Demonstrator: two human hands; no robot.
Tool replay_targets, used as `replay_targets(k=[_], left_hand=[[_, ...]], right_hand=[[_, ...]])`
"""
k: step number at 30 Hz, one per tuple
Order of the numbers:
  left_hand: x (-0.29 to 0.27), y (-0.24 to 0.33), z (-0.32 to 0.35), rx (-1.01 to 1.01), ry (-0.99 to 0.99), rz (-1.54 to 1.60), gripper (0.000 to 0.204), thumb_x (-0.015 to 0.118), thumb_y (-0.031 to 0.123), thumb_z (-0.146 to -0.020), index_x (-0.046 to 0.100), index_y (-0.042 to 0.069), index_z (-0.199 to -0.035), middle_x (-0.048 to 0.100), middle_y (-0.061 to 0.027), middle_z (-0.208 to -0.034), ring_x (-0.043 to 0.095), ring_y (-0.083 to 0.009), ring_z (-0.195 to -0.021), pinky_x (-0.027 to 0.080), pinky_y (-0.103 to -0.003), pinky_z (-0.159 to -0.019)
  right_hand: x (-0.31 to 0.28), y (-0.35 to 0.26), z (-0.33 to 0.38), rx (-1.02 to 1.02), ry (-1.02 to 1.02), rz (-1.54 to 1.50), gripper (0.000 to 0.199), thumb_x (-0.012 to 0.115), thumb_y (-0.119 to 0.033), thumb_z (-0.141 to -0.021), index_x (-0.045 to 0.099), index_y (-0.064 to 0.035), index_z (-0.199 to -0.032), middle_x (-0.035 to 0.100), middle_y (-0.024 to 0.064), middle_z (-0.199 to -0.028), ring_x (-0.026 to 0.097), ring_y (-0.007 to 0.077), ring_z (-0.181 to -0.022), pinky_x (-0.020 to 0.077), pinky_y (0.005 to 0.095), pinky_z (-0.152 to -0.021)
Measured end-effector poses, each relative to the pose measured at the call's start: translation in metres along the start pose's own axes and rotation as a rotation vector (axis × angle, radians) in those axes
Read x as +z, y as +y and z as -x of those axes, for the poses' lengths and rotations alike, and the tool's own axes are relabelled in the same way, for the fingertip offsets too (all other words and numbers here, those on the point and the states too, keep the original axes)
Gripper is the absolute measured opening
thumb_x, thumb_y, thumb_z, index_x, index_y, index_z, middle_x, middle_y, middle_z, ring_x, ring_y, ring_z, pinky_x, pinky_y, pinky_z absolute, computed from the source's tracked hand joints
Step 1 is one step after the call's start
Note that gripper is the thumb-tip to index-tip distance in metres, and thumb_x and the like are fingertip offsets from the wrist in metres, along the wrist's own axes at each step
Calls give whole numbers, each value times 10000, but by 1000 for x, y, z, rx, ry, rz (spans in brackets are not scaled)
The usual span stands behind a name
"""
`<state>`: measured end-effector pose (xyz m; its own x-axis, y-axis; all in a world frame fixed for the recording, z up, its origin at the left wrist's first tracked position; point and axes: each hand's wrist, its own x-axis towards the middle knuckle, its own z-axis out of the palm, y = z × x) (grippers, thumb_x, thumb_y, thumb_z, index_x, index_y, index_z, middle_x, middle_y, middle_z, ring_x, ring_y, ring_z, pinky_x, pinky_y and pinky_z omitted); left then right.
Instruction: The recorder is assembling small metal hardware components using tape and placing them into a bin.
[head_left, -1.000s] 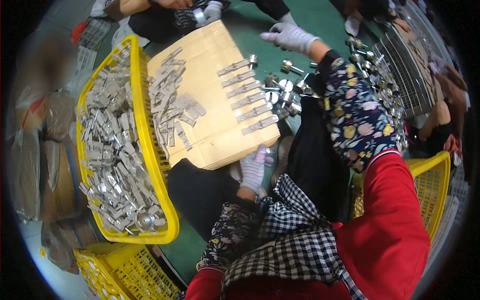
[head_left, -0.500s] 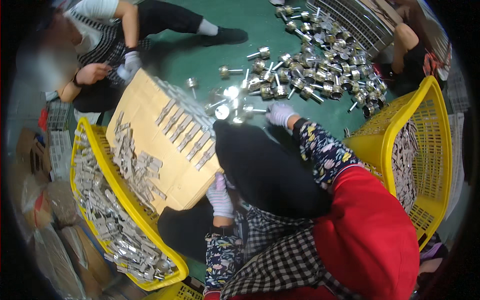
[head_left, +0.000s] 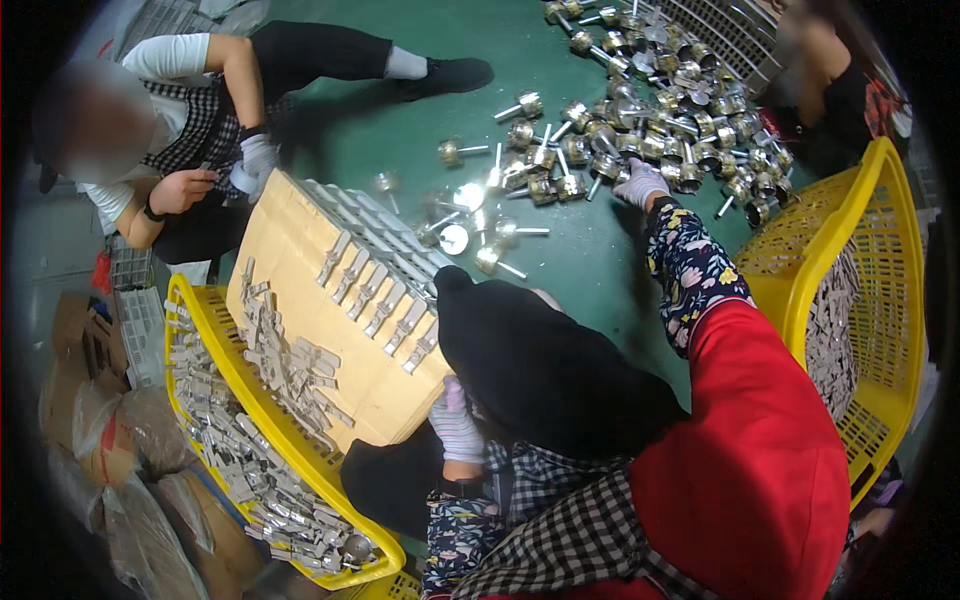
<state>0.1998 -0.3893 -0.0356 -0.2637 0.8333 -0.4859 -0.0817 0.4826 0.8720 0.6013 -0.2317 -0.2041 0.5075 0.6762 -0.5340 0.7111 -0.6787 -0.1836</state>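
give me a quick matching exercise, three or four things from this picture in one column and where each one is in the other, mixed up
Things:
1. right hand in a white glove
2. left hand in a white glove
3. flat silver metal plates
4. tan cardboard sheet

Places:
A. heaped in the long yellow plastic basket
B. at the sheet's near edge
C. leaning across that basket's rim
D. on the pile of round brass-and-silver cylinder parts on the green floor

Pairs: 1-D, 2-B, 3-A, 4-C

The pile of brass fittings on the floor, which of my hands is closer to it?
Right. Your right hand reaches into the pile of brass fittings; your left hand rests by the cardboard sheet.
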Motion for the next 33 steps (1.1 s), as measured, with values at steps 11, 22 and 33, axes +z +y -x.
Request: replay_targets(k=[11, 22, 33], left_hand=[[-11, -10, -5, 101, 70, 89, 348, 558, 366, -874, 572, 42, -747, 489, 24, -604, 433, -67, -530, 349, -208, -491], [-11, -18, -12, -16, -33, 251, 384, 584, 347, -862, 591, -37, -866, 592, -62, -719, 540, -119, -589, 457, -238, -543], [-13, -31, -17, -49, -53, 363, 291, 572, 288, -875, 581, 58, -697, 514, 19, -572, 451, -60, -452, 353, -190, -414]], right_hand=[[63, -27, 91, 3, -156, -274, 766, 675, -414, -670, 386, -64, -1287, 547, 197, -1143, 505, 315, -1112, 399, 363, -933], [12, 16, 121, -24, -271, -1577, 168, 610, -381, -791, 603, -216, -823, 554, -65, -724, 502, 102, -707, 391, 300, -677], [-84, -78, 251, -592, -793, -1357, 470, 649, -201, -686, 533, -55, -1117, 592, 63, -980, 561, 215, -935, 456, 368, -839]])
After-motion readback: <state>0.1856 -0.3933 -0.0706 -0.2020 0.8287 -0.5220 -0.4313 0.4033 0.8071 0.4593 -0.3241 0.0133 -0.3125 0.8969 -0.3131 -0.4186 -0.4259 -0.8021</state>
